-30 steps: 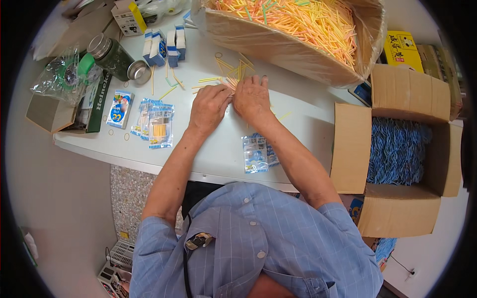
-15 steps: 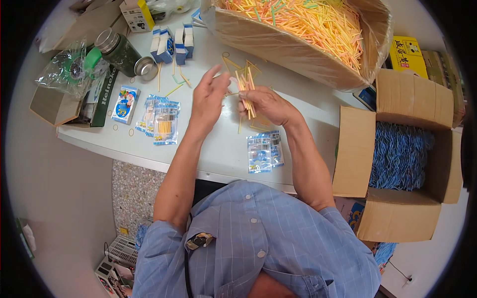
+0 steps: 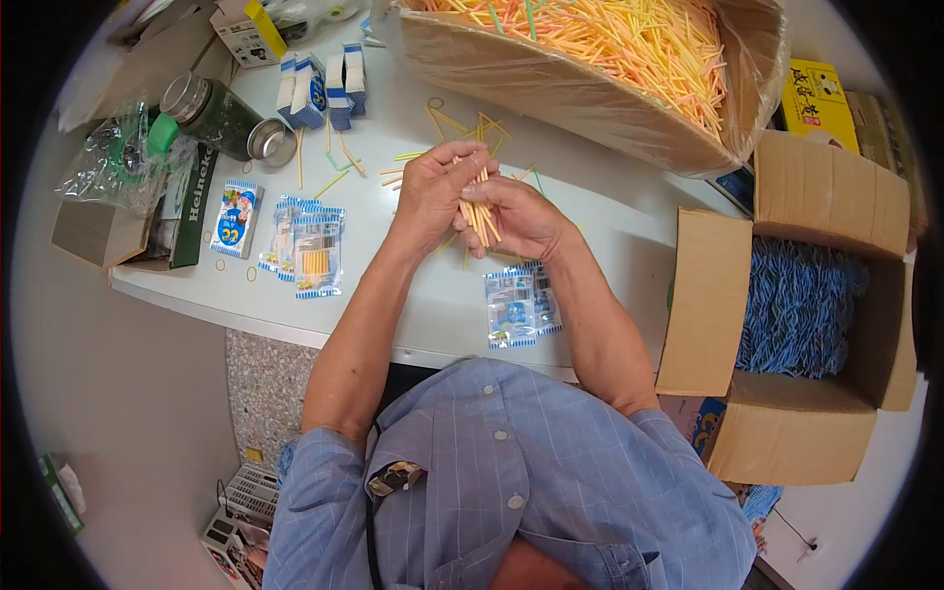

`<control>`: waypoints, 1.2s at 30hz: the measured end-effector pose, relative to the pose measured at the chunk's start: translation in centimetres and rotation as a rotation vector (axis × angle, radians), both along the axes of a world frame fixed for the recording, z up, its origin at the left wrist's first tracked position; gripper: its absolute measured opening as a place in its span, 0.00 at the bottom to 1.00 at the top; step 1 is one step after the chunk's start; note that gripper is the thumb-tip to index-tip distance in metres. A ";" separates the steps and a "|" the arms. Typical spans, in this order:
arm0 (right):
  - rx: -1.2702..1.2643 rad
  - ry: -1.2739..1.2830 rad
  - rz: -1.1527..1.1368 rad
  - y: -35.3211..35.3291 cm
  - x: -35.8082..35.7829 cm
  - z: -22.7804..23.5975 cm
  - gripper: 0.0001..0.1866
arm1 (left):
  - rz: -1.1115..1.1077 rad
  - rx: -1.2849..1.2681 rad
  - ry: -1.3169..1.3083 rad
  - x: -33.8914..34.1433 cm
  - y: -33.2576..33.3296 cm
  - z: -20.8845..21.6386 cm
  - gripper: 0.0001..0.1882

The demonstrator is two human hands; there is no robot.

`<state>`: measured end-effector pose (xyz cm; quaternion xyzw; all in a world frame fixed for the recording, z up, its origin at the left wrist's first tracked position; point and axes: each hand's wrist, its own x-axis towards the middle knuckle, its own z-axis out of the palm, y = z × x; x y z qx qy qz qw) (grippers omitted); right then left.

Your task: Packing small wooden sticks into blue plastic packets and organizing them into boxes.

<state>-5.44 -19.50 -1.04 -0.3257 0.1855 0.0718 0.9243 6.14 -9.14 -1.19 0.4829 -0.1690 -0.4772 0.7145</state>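
Note:
Above the table, my two hands meet around a small bundle of thin yellow and pink sticks [image 3: 482, 221]. My left hand [image 3: 433, 197] is closed on the bundle's left side, thumb and fingers near its top. From the right, my right hand [image 3: 526, 214] wraps round the same bundle. Loose sticks [image 3: 447, 120] lie scattered on the tabletop beyond and around the hands. Just below my right hand are flat clear-and-blue packets [image 3: 511, 310]. Left of my left forearm lie more packets [image 3: 317, 258], one showing yellow sticks inside.
A large plastic-lined carton [image 3: 551, 84] full of sticks stands at the back. On the right, an open carton [image 3: 703, 305] holds blue twisted cords [image 3: 801, 310]. At left are a dark green flask [image 3: 218, 123], its metal cup [image 3: 271, 144], a blue-and-white pack [image 3: 235, 221] and stacked small cartons [image 3: 301, 90].
My left hand has come right and down from beside the bundle and closed on it. The sticks are now between both hands, lower and tilted. The view has shifted slightly.

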 end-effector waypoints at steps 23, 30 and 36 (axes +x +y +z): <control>-0.743 -0.279 -0.376 1.7 1.9 0.4 0.11 | 0.507 0.018 -0.516 0.7 3.1 3.2 0.19; -1.224 -0.197 -0.232 2.5 0.9 -3.1 0.10 | 0.224 0.424 -0.771 -6.9 10.6 1.3 0.12; -1.560 -0.288 -0.176 2.2 1.0 -2.8 0.13 | -0.059 0.628 -1.347 -10.0 9.4 0.9 0.25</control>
